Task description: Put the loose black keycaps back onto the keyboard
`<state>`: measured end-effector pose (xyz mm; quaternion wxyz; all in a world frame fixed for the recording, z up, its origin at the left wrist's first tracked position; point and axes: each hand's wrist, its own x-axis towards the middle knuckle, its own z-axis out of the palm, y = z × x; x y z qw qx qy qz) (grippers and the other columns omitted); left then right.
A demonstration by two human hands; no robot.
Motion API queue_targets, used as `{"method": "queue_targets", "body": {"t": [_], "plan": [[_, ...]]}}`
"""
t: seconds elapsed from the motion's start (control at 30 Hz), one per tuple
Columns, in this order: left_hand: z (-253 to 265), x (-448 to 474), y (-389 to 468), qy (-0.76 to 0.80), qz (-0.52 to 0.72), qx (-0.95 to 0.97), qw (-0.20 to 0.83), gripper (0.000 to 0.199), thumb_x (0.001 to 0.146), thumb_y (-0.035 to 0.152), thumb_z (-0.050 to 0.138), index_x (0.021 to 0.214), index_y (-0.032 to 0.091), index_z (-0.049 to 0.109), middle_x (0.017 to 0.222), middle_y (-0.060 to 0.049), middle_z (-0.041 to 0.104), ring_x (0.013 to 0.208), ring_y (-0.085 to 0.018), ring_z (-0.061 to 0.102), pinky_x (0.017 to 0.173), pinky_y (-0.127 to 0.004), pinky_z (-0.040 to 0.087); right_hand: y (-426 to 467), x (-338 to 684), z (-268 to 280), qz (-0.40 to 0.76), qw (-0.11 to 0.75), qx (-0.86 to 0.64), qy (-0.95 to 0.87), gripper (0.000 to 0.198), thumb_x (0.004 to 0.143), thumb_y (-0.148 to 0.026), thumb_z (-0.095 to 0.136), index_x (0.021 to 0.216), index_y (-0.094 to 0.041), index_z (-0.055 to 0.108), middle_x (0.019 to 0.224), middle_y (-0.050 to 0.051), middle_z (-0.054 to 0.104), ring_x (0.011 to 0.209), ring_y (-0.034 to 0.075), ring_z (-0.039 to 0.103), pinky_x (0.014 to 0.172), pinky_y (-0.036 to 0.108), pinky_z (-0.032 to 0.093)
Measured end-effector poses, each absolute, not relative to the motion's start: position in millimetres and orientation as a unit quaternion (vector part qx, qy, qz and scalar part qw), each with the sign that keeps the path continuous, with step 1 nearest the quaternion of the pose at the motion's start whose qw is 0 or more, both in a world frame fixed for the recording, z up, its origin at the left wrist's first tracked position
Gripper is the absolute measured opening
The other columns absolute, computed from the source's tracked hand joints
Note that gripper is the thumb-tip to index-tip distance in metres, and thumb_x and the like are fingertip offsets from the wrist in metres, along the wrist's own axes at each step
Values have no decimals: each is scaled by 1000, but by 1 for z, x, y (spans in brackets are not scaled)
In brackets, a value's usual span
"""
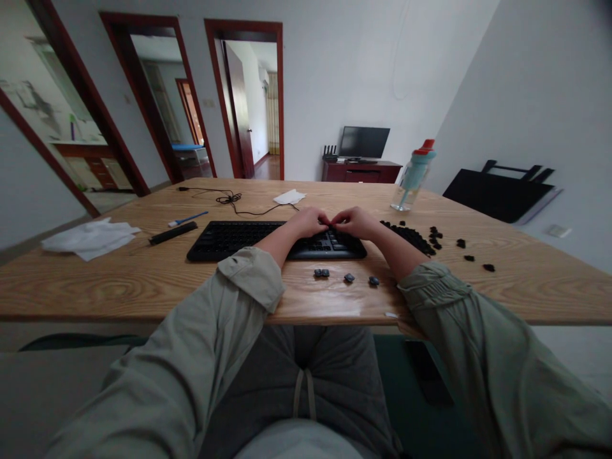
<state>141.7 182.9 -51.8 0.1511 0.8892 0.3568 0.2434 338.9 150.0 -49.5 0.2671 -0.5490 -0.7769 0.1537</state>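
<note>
A black computer keyboard (239,241) lies on the wooden table in front of me. My left hand (308,223) and my right hand (356,223) meet over its upper right part, fingertips pinched close together. Whatever sits between the fingertips is too small and hidden to make out. Part of the keyboard's right side shows below my hands, with keys in place there. Between the keyboard and the near table edge lie several loose keycaps (349,278). Beside my right forearm is a dense pile of black keycaps (412,237), partly hidden by that arm.
More black keycaps (461,243) are scattered to the right. A clear bottle with a red lid (415,173) stands at the back right. At left lie white tissues (90,237), a black strip (173,233) and a blue brush (188,219). A coiled cable (229,198) runs behind the keyboard.
</note>
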Motion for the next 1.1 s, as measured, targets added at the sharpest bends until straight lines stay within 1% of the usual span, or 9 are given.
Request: {"method": "queue_targets", "body": {"t": [0.1,0.27,0.37,0.5,0.6,0.7,0.8,0.93,1.1], "plan": [[-53,141,185,352,230,899,127,25,79,28,67,100,23,80,84,-4,77,77,-20,66,74,-29,48,150,337,-49,147,274,-549,-776,18,80,-24,68,92,-16,79,81,4,76,71,15,63,59,22,43],[-54,143,186,352,239,898,107,23,81,33,66,96,22,80,87,-6,77,79,-22,66,74,-31,48,151,338,-50,135,286,-538,-782,18,80,-28,69,89,-16,77,84,5,76,73,15,63,64,23,44],[-55,143,187,347,245,900,98,20,81,33,68,93,22,80,86,-6,77,81,-22,67,76,-31,47,152,341,-48,117,329,-534,-770,22,81,-25,65,96,-14,76,88,6,76,72,14,61,66,24,45],[-56,144,187,346,237,904,85,16,81,29,67,89,24,80,87,-5,77,83,-21,67,81,-30,47,152,346,-45,105,374,-539,-747,28,79,-20,60,101,-12,75,86,7,75,70,14,59,66,25,45],[-56,143,187,341,216,912,71,20,82,27,65,94,24,80,92,-6,77,88,-22,67,83,-31,47,150,348,-44,102,375,-541,-746,28,78,-19,60,100,-13,75,84,6,74,68,14,58,65,25,44],[-55,142,186,339,218,913,57,20,83,28,65,96,25,80,93,-7,77,89,-24,67,85,-32,47,148,349,-43,96,376,-545,-744,28,77,-18,59,99,-13,75,84,6,73,69,14,58,65,25,44],[-54,142,184,335,222,914,59,20,84,29,65,96,27,80,93,-6,77,90,-23,67,87,-31,47,147,349,-42,96,379,-548,-740,29,77,-17,58,99,-12,75,84,6,73,69,15,58,65,25,45],[-53,141,181,324,225,917,66,19,83,26,66,97,27,80,94,-5,77,91,-22,66,90,-32,46,147,350,-42,98,379,-549,-739,30,76,-17,58,99,-12,76,82,6,72,70,15,59,66,25,45],[-49,141,176,319,203,925,32,21,84,24,64,96,26,81,94,-8,77,96,-25,65,93,-34,45,146,351,-43,102,354,-547,-751,30,78,-18,57,101,-12,76,82,6,72,69,14,58,65,24,43]]}}
